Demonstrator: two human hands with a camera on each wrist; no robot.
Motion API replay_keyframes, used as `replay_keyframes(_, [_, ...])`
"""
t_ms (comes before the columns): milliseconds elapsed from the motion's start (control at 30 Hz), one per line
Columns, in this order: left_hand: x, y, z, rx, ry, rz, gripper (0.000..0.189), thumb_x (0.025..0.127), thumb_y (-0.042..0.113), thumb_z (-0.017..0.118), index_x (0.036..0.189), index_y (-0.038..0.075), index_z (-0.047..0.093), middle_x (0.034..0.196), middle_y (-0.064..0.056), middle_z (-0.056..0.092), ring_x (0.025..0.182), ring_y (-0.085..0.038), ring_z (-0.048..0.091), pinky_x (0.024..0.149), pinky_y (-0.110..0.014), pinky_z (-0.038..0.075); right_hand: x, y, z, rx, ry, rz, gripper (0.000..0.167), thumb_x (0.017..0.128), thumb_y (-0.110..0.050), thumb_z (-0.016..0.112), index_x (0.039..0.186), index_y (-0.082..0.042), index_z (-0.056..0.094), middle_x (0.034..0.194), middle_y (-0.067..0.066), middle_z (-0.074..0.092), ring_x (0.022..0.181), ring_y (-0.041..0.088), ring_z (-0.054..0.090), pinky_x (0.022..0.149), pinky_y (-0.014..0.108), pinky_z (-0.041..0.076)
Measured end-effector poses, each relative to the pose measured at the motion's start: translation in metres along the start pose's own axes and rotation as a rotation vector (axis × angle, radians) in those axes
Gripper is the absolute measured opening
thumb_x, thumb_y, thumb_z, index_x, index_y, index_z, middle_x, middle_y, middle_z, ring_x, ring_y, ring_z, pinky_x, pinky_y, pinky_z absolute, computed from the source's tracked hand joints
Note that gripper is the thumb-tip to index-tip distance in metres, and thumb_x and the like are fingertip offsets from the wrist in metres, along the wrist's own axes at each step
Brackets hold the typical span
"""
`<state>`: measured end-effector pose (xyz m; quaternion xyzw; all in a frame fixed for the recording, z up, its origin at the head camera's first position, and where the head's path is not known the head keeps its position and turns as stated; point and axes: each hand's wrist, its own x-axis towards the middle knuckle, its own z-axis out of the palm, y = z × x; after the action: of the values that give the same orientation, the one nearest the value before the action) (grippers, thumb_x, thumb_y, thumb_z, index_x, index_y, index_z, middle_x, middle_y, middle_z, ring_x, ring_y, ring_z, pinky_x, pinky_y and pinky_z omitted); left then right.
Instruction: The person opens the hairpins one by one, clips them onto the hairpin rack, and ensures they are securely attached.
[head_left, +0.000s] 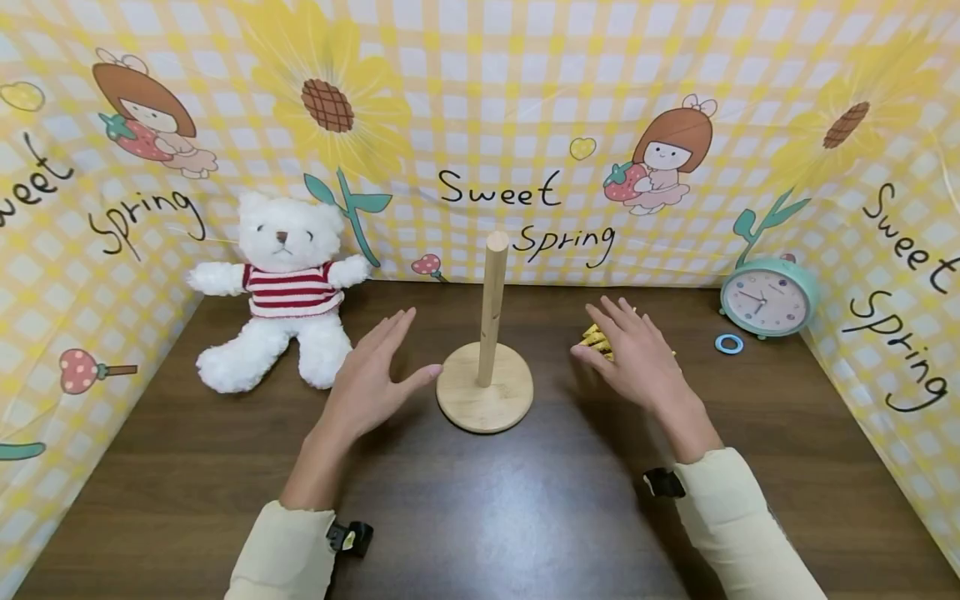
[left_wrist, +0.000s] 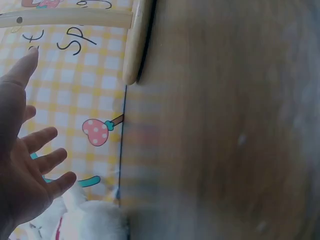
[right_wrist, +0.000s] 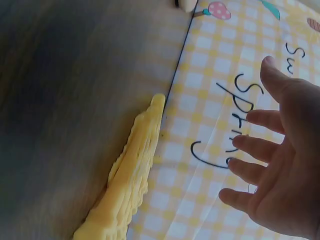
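Note:
My left hand (head_left: 367,379) hovers over the table with straight, spread fingers and holds nothing. It is between a white teddy bear (head_left: 288,242) in a red-striped shirt and a wooden stand, its thumb overlapping the edge of the stand's round base (head_left: 468,404) in the head view. An upright rod (head_left: 491,308) rises from that base. To the right, my right hand (head_left: 637,358) is above a yellow ridged thing (right_wrist: 132,170), fingers extended and apart from it. In the head view that hand covers most of the yellow thing, and only dark-marked strips show beside the fingers.
A mint-green alarm clock (head_left: 767,298) stands at the back right, with a small blue ring (head_left: 729,344) in front of it. Yellow checked cloth (head_left: 420,108) walls the brown table (head_left: 480,517) at the back and both sides.

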<state>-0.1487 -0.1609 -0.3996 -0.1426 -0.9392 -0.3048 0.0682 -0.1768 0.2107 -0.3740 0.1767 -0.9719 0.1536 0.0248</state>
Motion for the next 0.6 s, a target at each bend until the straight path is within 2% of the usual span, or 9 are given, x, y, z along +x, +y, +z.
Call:
replay_keyframes(100, [0.001,-0.001,0.004,-0.072,0.001,0.006,0.092,0.090,0.058,0.070,0.162,0.015,0.030,0.162,-0.014,0.034,0.149,-0.035,0.030,0.117,-0.057,0.027,0.000,0.006,-0.002,0.019,0.011,0.004,0.072,0.101,-0.048,0.059,0.155,-0.003,0.041,0.161,0.022,0.031,0.151,0.042,0.021,0.119,0.063,0.017])
replay_keyframes(333, [0.002,0.000,0.012,-0.199,-0.041,-0.011,0.094,0.090,0.054,0.073,0.163,0.017,0.026,0.164,-0.007,0.030,0.150,-0.027,0.029,0.119,-0.052,0.027,-0.004,0.021,-0.008,0.115,0.003,0.030,0.070,0.103,-0.045,0.059,0.155,-0.003,0.040,0.161,0.022,0.033,0.151,0.040,0.022,0.117,0.063,0.023])
replay_keyframes(600, [0.002,0.003,0.022,-0.211,-0.117,-0.017,0.094,0.090,0.056,0.071,0.163,0.017,0.025,0.166,-0.008,0.026,0.151,-0.028,0.025,0.120,-0.053,0.025,-0.009,0.041,-0.012,0.226,-0.024,0.058,0.069,0.104,-0.044,0.057,0.156,-0.002,0.038,0.159,0.023,0.034,0.149,0.044,0.024,0.116,0.063,0.025])
